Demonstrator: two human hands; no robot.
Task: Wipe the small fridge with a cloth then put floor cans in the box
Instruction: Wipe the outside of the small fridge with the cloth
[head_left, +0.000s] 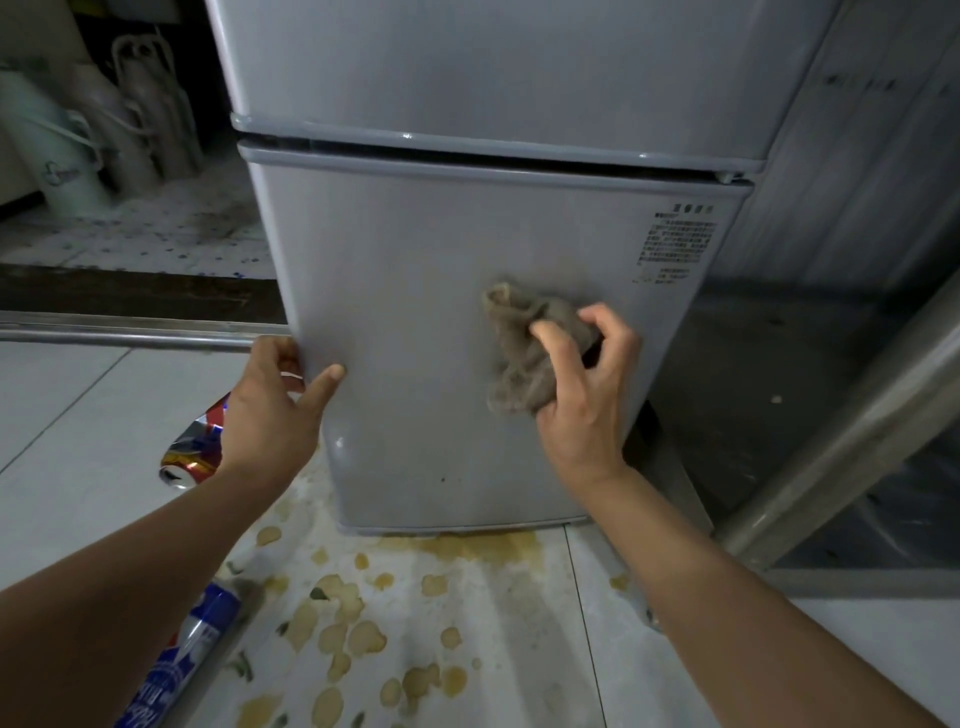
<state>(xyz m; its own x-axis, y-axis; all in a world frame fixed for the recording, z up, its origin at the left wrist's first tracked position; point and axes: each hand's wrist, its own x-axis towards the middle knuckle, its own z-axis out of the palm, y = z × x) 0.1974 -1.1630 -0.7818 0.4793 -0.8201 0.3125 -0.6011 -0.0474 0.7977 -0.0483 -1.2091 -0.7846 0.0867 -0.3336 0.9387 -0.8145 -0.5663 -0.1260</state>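
Observation:
A small grey two-door fridge (441, 249) stands in front of me. My right hand (582, 395) grips a crumpled grey-brown cloth (524, 343) and holds it against the lower door, right of its middle. My left hand (275, 410) grips the left edge of that door, thumb on the front and fingers curled round the side. A crushed red, white and blue can (195, 449) lies on the floor behind my left wrist. Another blue and white can (187, 654) lies lower left, beside my left forearm.
Yellowish stains and spots (363, 618) cover the white floor tiles below the fridge. A metal door track (130, 332) crosses the floor at left, with pale jugs (67, 156) beyond it. A metal frame (852, 447) slants at right beside the fridge.

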